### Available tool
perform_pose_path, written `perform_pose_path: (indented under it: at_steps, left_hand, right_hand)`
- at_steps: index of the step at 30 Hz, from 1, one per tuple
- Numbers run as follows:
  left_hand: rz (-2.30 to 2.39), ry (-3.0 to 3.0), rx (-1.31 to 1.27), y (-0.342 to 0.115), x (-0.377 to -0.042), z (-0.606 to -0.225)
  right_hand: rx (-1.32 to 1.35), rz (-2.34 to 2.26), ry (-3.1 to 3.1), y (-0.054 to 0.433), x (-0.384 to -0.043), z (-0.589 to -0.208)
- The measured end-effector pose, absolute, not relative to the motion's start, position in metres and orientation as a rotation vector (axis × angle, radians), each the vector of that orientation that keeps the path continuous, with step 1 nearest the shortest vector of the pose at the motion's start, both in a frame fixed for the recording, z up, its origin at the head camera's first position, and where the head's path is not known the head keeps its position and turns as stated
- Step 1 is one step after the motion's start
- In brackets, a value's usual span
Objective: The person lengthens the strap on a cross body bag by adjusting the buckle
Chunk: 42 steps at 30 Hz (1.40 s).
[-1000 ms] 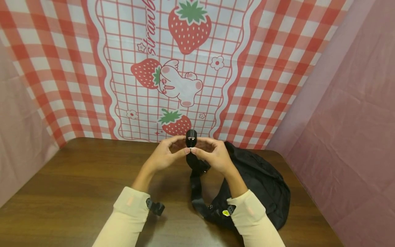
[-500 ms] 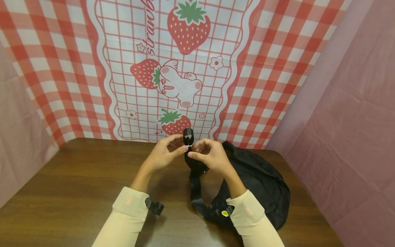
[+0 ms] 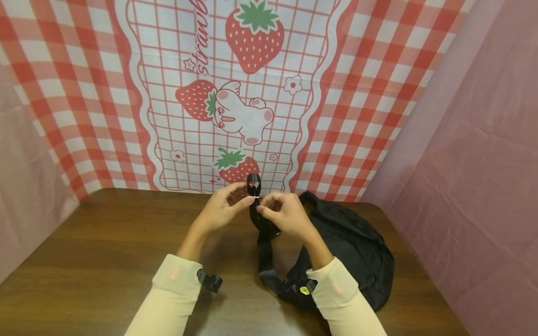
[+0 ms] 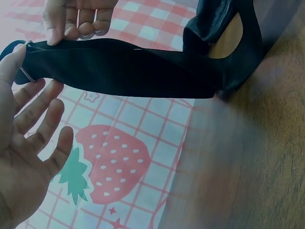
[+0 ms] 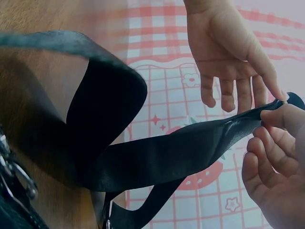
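Observation:
A black webbing strap (image 3: 265,261) rises from the black bag (image 3: 357,254) to a small loop above the table. My left hand (image 3: 222,209) pinches the strap at a thin metal slider buckle (image 4: 28,72), thumb on one side and fingertips on the other. Just below the buckle, my right hand (image 3: 287,212) pinches the strap's edge between thumb and index finger. In the right wrist view the strap (image 5: 157,160) stretches from the fingertips down towards the table, and its other fingers curl inwards. Part of the bag is hidden behind my right forearm.
The bag lies on the right of the brown wooden table (image 3: 105,261). Behind the table hangs a strawberry-print checked cloth (image 3: 252,112), with pink cloth (image 3: 475,186) at the sides. A metal clasp (image 5: 19,176) shows at the lower left of the right wrist view.
My right fingers have come away from the loop and now pinch the strap slightly lower. The strap loop has shifted a little left, with my left hand still at the buckle.

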<state>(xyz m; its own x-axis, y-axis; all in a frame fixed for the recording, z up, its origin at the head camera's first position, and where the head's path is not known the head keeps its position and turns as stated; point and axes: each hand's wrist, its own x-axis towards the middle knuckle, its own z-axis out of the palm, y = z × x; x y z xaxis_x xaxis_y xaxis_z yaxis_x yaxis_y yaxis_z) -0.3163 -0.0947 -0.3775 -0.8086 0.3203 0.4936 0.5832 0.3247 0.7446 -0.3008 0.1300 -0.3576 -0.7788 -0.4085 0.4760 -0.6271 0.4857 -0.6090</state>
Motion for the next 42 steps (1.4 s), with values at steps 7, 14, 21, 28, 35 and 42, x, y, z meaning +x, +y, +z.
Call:
perform_pose_path:
  at_steps: [7, 14, 21, 28, 35, 42]
  left_hand:
    - [-1.449, -2.391, -0.782, -0.098, -0.316, -0.375]
    - [-1.466, -2.383, -0.715, -0.108, -0.317, -0.370]
    - [-1.491, -2.349, -0.686, -0.117, -0.317, -0.366]
    - [-1.497, -2.345, -0.681, -0.122, -0.319, -0.367]
    - [-1.478, -2.325, -0.713, -0.121, -0.322, -0.372]
    - [-1.481, -2.336, -0.717, -0.119, -0.321, -0.373]
  right_hand:
    - [0.900, 1.112, -2.506, 0.134, -0.300, -0.356]
    - [0.941, 1.079, -2.603, 0.142, -0.301, -0.353]
    - [0.953, 1.015, -2.679, 0.150, -0.305, -0.351]
    - [0.949, 0.926, -2.719, 0.160, -0.309, -0.351]
    - [0.917, 0.924, -2.763, 0.167, -0.313, -0.354]
    - [0.924, 0.909, -2.783, 0.169, -0.315, -0.357]
